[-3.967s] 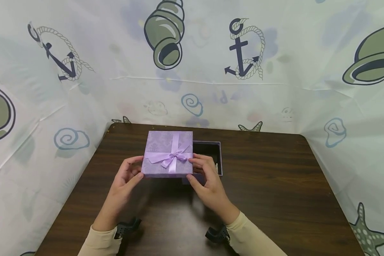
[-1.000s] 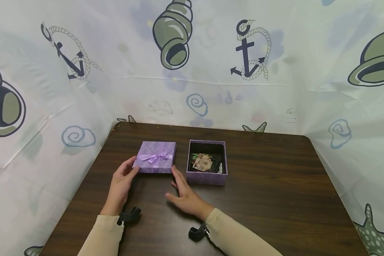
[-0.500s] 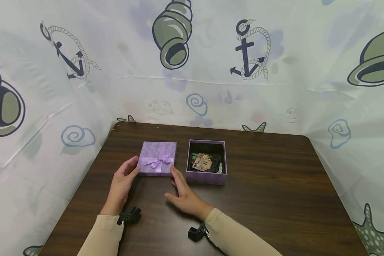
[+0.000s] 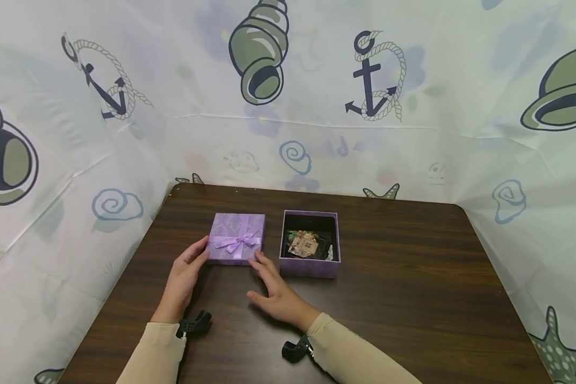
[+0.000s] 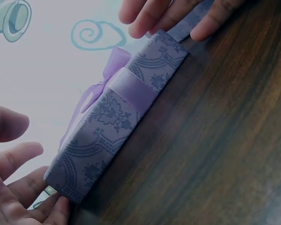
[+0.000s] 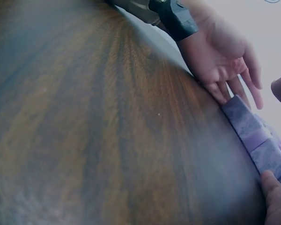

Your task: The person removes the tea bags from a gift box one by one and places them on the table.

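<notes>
A purple patterned gift box lid (image 4: 228, 228) with a lilac ribbon bow lies flat on the table, bow side up. My left hand (image 4: 183, 273) is at its left edge, fingertips touching the side and thumb apart in the left wrist view. At the lid's front right corner, my right hand (image 4: 279, 293) touches it with outstretched fingers, the thumb held away. Right of the lid stands the matching box base (image 4: 309, 268), its top uncovered and its inside black. Several small printed pieces (image 4: 303, 245) and a whitish bit (image 4: 330, 253) lie inside it.
The dark wooden table (image 4: 403, 298) reaches back to a pale curtain (image 4: 317, 96) printed with shells and anchors, which surrounds it on three sides. Black wrist cameras (image 4: 295, 349) hang under both wrists, close above the tabletop.
Four seconds ago both hands held the lid up, partly over the box base. It now lies left of the base, turned slightly straighter. Lately the right fingers shifted a little along its corner.
</notes>
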Action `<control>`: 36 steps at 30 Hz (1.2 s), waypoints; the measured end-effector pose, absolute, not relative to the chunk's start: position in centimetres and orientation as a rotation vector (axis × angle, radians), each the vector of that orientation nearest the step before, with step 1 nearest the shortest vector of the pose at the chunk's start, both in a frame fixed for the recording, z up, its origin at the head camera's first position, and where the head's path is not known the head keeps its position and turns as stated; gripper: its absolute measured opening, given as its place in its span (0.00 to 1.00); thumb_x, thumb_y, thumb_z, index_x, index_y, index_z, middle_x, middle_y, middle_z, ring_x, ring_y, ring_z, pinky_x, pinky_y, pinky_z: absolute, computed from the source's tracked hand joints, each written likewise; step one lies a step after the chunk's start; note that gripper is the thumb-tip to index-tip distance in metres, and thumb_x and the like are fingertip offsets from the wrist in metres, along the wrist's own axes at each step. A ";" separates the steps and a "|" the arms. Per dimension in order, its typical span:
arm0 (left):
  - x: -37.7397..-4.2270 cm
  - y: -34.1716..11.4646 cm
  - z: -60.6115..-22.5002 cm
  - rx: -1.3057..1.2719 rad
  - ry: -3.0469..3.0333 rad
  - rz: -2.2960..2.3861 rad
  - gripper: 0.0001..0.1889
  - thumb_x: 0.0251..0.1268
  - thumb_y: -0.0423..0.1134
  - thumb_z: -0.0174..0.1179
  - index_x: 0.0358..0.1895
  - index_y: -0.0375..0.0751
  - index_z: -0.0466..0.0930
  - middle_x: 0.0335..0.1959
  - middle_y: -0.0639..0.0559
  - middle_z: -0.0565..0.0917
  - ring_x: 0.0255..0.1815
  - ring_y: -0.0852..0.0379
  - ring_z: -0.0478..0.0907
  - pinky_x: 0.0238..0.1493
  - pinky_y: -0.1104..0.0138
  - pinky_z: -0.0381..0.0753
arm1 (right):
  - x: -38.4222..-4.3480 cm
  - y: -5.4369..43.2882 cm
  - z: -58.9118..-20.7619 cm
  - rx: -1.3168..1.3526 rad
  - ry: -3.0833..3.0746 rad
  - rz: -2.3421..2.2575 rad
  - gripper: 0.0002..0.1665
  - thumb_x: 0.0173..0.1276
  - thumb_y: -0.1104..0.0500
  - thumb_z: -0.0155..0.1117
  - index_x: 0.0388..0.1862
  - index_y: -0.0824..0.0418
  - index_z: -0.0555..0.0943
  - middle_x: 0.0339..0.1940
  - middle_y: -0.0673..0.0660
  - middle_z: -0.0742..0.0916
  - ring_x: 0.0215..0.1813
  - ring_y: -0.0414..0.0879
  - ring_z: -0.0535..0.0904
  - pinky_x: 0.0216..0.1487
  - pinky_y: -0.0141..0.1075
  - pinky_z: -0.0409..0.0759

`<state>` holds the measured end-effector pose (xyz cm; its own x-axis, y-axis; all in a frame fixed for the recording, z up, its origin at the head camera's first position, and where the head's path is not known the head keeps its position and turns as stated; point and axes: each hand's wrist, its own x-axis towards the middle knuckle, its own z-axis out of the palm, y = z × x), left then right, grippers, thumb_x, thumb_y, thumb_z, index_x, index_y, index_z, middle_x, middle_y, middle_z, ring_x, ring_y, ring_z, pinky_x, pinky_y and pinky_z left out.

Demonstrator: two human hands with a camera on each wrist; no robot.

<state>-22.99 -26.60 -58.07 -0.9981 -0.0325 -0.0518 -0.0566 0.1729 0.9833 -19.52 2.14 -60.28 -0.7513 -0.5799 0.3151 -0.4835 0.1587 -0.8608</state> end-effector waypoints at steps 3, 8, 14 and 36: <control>-22.9 -26.5 -58.2 -0.078 2.411 1.994 0.28 0.88 0.43 0.57 0.85 0.45 0.68 0.86 0.49 0.68 0.89 0.48 0.60 0.70 0.87 0.66 | -19.5 2.2 -60.2 -1.065 2.350 -1.648 0.43 0.81 0.59 0.67 0.89 0.60 0.61 0.93 0.65 0.53 0.93 0.59 0.48 0.86 0.47 0.66; -22.9 -26.5 -58.1 -0.055 2.438 1.990 0.28 0.88 0.43 0.57 0.85 0.44 0.68 0.86 0.47 0.68 0.89 0.47 0.61 0.69 0.87 0.66 | -19.5 2.3 -60.2 -1.073 2.348 -1.645 0.41 0.81 0.58 0.67 0.87 0.59 0.64 0.93 0.63 0.55 0.94 0.58 0.47 0.86 0.50 0.66; -22.8 -26.6 -57.6 -0.100 2.462 2.004 0.28 0.88 0.44 0.57 0.84 0.47 0.69 0.86 0.49 0.70 0.88 0.48 0.62 0.73 0.83 0.67 | -19.6 2.3 -60.1 -1.098 2.268 -1.742 0.34 0.81 0.61 0.66 0.81 0.64 0.70 0.91 0.63 0.60 0.93 0.58 0.49 0.86 0.48 0.67; -21.4 -25.1 -55.1 -0.012 2.448 2.229 0.26 0.88 0.40 0.57 0.81 0.39 0.71 0.85 0.44 0.70 0.88 0.50 0.61 0.75 0.82 0.67 | -18.3 3.7 -54.1 -1.155 1.849 -2.051 0.15 0.84 0.71 0.57 0.65 0.69 0.78 0.60 0.73 0.86 0.62 0.72 0.86 0.59 0.56 0.89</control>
<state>-21.36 -25.11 -55.07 -0.9857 -0.1189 0.1194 0.1078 0.0999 0.9891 -18.32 3.66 -54.06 -0.6930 -0.5753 0.4345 -0.3725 -0.2303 -0.8990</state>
